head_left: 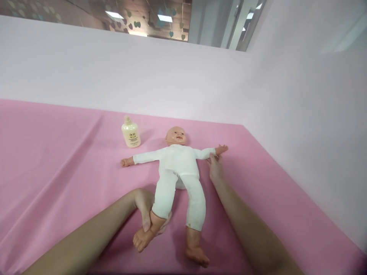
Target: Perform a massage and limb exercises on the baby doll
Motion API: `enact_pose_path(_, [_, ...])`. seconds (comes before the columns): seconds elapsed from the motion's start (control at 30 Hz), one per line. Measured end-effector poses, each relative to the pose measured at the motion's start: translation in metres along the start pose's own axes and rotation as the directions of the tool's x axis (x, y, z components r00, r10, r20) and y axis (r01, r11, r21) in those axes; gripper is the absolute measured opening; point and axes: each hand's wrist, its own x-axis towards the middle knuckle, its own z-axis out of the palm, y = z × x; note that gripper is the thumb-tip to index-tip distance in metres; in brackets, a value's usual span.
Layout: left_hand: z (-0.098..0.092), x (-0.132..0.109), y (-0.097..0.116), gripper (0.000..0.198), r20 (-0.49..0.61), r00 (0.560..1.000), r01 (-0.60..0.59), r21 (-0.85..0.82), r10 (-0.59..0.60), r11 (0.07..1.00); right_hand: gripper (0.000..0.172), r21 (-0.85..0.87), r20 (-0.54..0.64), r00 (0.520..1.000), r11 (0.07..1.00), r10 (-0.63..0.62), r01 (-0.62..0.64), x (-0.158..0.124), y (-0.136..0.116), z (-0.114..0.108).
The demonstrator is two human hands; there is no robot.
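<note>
Doll [179, 162]: on its back, head toward the pink surface's [71, 164] back edge.
Left hand [145, 204]: thumb over, fingers under an ankle, probably for support.
Right hand [216, 169]: fingers at a cuff; whether pinching, I cannot tell.
Bottle [131, 134]: upright near that edge, apparently set aside.

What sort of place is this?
Possibly a childcare training room: a baby doll lies on a pink-covered surface, a bottle stands near its head, and heart-shaped decorations show above the white wall.
</note>
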Motion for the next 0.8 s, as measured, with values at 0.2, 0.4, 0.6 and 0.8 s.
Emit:
enact_pose_path(0.2, [-0.023,0.000,0.011,0.057,0.135,0.980,-0.141,-0.070,0.150,0.988,0.056,-0.148,0.100,0.965,0.956,-0.242,0.255,-0.012,-0.003,0.011])
enact_pose_path(0.4, [-0.028,0.001,0.011,0.060,-0.493,0.828,-0.423,-0.234,0.268,0.875,0.042,-0.270,0.391,0.812,0.789,-0.434,0.552,-0.031,-0.001,0.018])
enact_pose_path(0.6, [-0.032,0.010,0.015,0.060,-0.673,0.719,-0.447,-0.254,0.175,0.858,0.031,-0.318,0.666,0.588,0.539,-0.458,0.780,-0.038,-0.011,0.023])
enact_pose_path(0.8, [-0.040,0.007,0.005,0.058,-0.557,0.806,-0.396,-0.255,0.201,0.882,0.033,-0.320,0.540,0.704,0.661,-0.462,0.679,-0.035,-0.004,0.023])
